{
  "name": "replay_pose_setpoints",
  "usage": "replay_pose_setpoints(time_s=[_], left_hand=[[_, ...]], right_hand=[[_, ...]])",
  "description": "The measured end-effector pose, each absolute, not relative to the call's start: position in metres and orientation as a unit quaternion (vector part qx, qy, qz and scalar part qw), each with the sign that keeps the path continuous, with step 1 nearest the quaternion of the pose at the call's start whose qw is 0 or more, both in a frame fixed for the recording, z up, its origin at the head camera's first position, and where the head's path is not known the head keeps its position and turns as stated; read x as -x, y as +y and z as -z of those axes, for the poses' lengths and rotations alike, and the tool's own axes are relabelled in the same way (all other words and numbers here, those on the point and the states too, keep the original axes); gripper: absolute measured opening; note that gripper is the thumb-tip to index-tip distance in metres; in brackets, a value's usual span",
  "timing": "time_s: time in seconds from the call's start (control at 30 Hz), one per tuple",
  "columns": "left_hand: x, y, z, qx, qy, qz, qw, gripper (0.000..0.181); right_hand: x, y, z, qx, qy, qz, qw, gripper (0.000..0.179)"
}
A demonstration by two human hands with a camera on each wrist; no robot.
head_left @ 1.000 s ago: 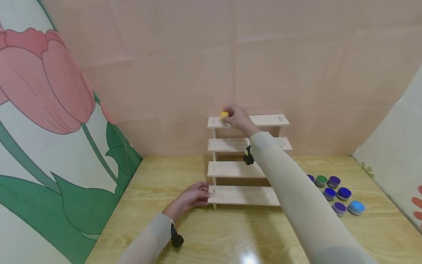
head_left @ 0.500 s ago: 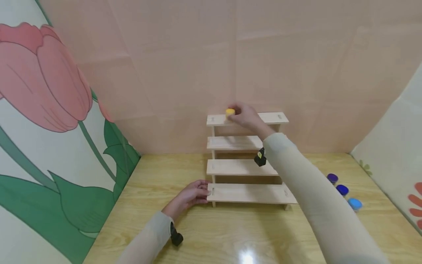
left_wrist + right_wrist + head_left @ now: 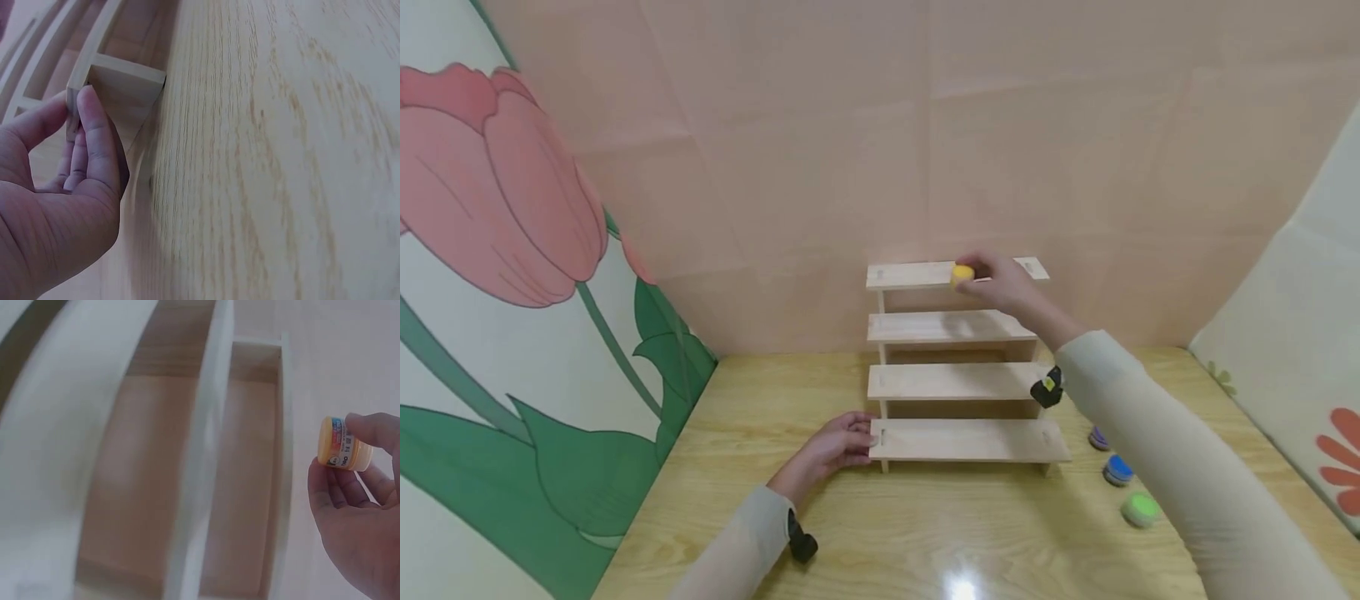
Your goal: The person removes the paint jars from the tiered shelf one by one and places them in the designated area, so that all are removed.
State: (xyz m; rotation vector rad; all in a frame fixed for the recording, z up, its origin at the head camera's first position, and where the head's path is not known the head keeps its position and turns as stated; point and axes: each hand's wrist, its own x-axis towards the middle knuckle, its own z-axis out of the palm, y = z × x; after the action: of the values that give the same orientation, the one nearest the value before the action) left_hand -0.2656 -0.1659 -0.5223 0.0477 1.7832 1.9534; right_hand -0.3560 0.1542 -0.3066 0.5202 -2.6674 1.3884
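Observation:
A pale wooden stepped rack [image 3: 951,382] with several narrow shelves stands on the table against the back wall. My left hand [image 3: 833,447] pinches the left end of its lowest shelf [image 3: 76,94] between thumb and fingers. At the top shelf, my right hand [image 3: 1003,290] grips a small round jar with a yellow lid [image 3: 961,277]. The jar's printed label [image 3: 340,442] faces the right wrist camera. Whether the jar touches the shelf board cannot be told; in the right wrist view it appears apart from the rack.
Right of the rack, on the wood-grain table [image 3: 1000,533], stand a purple-lidded jar [image 3: 1099,438], a blue-lidded jar [image 3: 1117,470] and a green-lidded jar [image 3: 1141,509]. The right sleeve [image 3: 1195,467] covers the area behind them. A tulip-print panel [image 3: 512,333] borders the left side.
My right hand has carried the yellow-lidded jar rightward along the top shelf, from near its left end to past its middle. The left hand keeps its hold on the lowest shelf.

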Motion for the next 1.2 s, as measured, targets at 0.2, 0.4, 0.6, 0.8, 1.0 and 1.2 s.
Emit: replay_pose_setpoints(time_s=[0.2,0.4,0.6,0.8,1.0,1.2], left_hand=[[0.266,-0.166,0.524,-0.014,0.652,-0.718,0.244,0.056],[0.266,-0.165,0.524,-0.016,0.651,-0.719,0.243,0.056],[0.265,-0.165,0.524,-0.017,0.653,-0.718,0.241,0.057],[0.263,-0.165,0.525,-0.017,0.651,-0.72,0.241,0.059],[0.263,-0.165,0.527,-0.012,0.651,-0.721,0.239,0.057],[0.264,-0.165,0.527,-0.011,0.65,-0.723,0.234,0.059]], right_hand=[[0.339,0.178,0.319,-0.178,-0.871,-0.456,0.035,0.047],[0.318,0.202,0.324,-0.18,-0.871,-0.455,0.041,0.049],[0.3,0.226,0.334,-0.19,-0.865,-0.463,0.036,0.049],[0.283,0.254,0.355,-0.189,-0.863,-0.465,0.045,0.048],[0.262,0.279,0.376,-0.206,-0.869,-0.445,0.072,0.043],[0.235,0.299,0.392,-0.199,-0.881,-0.421,0.089,0.044]])
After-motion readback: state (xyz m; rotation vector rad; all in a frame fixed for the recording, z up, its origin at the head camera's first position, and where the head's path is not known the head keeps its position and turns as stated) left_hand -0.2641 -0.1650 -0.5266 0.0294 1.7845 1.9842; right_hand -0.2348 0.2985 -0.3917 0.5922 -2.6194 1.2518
